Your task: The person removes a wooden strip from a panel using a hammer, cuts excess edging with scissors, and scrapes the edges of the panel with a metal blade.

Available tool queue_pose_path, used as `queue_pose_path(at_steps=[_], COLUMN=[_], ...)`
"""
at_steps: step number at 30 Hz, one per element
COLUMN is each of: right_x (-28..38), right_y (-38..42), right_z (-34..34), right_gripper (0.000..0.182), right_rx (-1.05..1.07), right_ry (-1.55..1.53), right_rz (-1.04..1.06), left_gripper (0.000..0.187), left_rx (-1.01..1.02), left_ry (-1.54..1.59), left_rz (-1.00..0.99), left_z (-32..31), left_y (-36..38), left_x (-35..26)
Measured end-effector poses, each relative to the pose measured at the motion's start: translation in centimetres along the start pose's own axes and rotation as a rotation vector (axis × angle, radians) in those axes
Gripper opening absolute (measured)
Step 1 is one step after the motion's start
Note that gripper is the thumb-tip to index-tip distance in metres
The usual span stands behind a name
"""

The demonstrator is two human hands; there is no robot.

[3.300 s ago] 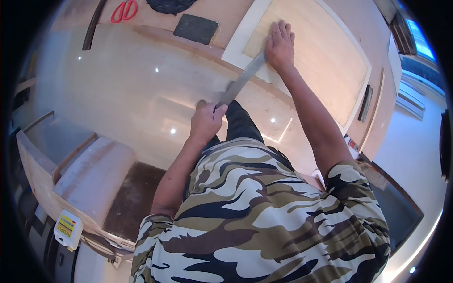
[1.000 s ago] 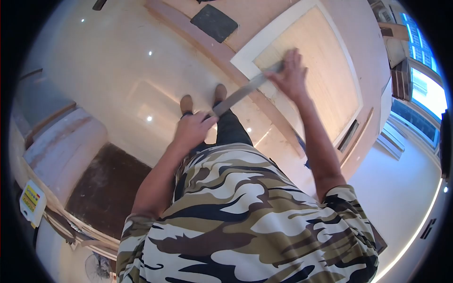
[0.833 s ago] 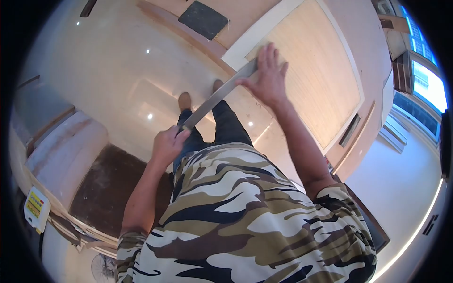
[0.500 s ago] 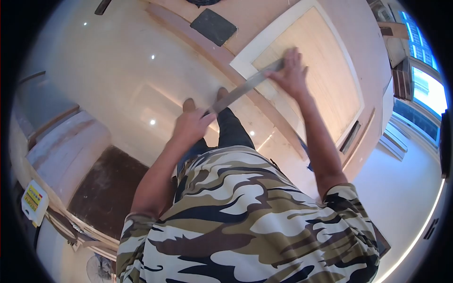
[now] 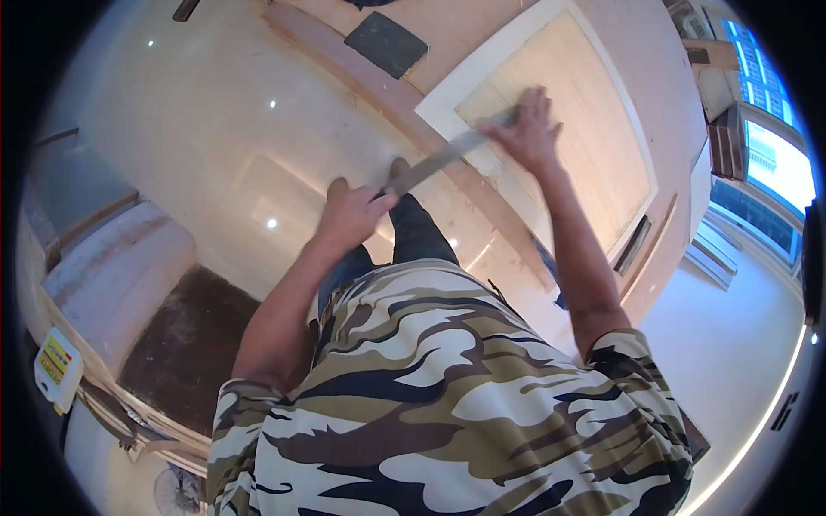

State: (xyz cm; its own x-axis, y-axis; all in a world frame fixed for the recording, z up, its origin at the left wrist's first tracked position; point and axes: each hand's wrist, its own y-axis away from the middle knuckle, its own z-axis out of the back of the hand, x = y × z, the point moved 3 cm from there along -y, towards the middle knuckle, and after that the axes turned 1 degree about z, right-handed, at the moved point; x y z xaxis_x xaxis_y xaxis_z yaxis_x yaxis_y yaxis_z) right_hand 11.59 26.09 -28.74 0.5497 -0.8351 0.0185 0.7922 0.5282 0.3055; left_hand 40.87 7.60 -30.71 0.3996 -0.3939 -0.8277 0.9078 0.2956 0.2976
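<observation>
My left hand (image 5: 351, 217) is closed round the near end of a long flat grey bar (image 5: 439, 162). The bar slants up to the right, over the edge of a pale panel with a white border (image 5: 437, 105). At its far end my right hand (image 5: 532, 138) rests with fingers spread, the thumb side against the bar and the fingertips over the panel's light wood face. The bar's far tip is partly hidden by that hand.
A dark rectangular pad (image 5: 386, 45) lies on the worktable (image 5: 482, 30) beyond the panel. A dark narrow block (image 5: 633, 245) sits by the panel's right edge. A brown board (image 5: 185, 344) and a yellow-labelled white container (image 5: 58, 370) are at the left.
The whole view has shifted slightly, with the scene a little further left. Both hands stay on the bar, and their grip looks the same.
</observation>
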Motion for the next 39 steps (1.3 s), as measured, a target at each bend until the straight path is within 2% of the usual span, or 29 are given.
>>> queue_pose_path(at_steps=[2,5,6,8,12,14,16,17,19,20,22,25,28,31,33,34,36,39], right_x=[5.1,7.4,6.5,2.7,-1.3,2.0,5.5,7.3,7.6,6.7,2.8,-2.1,-0.5,5.8,5.8,5.8,0.8,-6.1], right_y=[1.6,2.3,1.6,-0.2,-2.2,-1.4,0.2,1.3,1.8,1.6,-0.2,-1.4,-0.8,1.8,2.0,2.3,0.9,0.4], right_z=[-1.2,-1.4,-0.5,0.4,1.5,1.5,0.0,-0.4,-0.6,-0.7,0.3,2.0,1.9,0.2,-0.4,-0.8,0.1,2.0], right_gripper=[0.135,0.135,0.135,0.135,0.135,0.135,0.135,0.134,0.136,0.135,0.134,0.135,0.135,0.135,0.135,0.135,0.135,0.134], right_rx=[-0.073,-0.134,-0.114,-0.107,-0.050,-0.060,-0.061,-0.135,-0.107,-0.100,-0.109,0.009,0.056,-0.004,-0.076,-0.106,-0.029,0.065], right_ry=[0.061,-0.030,0.013,0.016,-0.022,0.015,0.053,0.026,-0.047,-0.045,-0.036,-0.063,0.050,0.055,0.017,-0.002,0.028,0.028], right_rz=[0.095,0.100,0.093,0.025,-0.027,0.029,0.092,0.124,0.095,0.074,0.040,-0.077,-0.059,0.041,0.030,0.032,-0.068,-0.174], left_gripper=[0.040,0.038,0.042,0.045,0.044,0.043,0.041,0.042,0.046,0.045,0.046,0.045,0.045,0.046,0.045,0.044,0.047,0.051], left_rx=[0.061,0.062,0.086,0.052,0.038,0.000,0.009,0.051,0.132,0.145,0.100,0.032,0.068,0.134,0.162,0.147,0.118,0.181], left_ry=[0.082,-0.039,-0.048,-0.041,-0.048,-0.009,-0.023,-0.051,-0.104,-0.102,-0.071,-0.113,-0.156,-0.147,-0.148,-0.169,-0.150,-0.116], left_rz=[0.182,0.160,0.202,0.072,0.051,0.026,0.129,0.142,0.186,0.217,0.152,0.034,0.077,0.193,0.226,0.217,0.117,0.081], left_z=[2.0,3.9,3.3,1.2,0.7,2.2,4.5,5.1,6.1,5.1,2.1,0.1,0.8,4.3,5.0,4.1,0.4,-3.1], left_y=[3.2,4.1,3.0,-0.3,-3.3,-1.6,1.3,1.7,2.7,2.0,-0.7,-3.3,-2.7,1.5,3.1,2.3,-1.0,-4.9], left_x=[3.5,4.9,3.9,2.3,-0.4,-0.2,2.4,3.5,4.0,3.8,2.6,-0.7,0.1,3.1,4.6,3.3,1.1,-2.3])
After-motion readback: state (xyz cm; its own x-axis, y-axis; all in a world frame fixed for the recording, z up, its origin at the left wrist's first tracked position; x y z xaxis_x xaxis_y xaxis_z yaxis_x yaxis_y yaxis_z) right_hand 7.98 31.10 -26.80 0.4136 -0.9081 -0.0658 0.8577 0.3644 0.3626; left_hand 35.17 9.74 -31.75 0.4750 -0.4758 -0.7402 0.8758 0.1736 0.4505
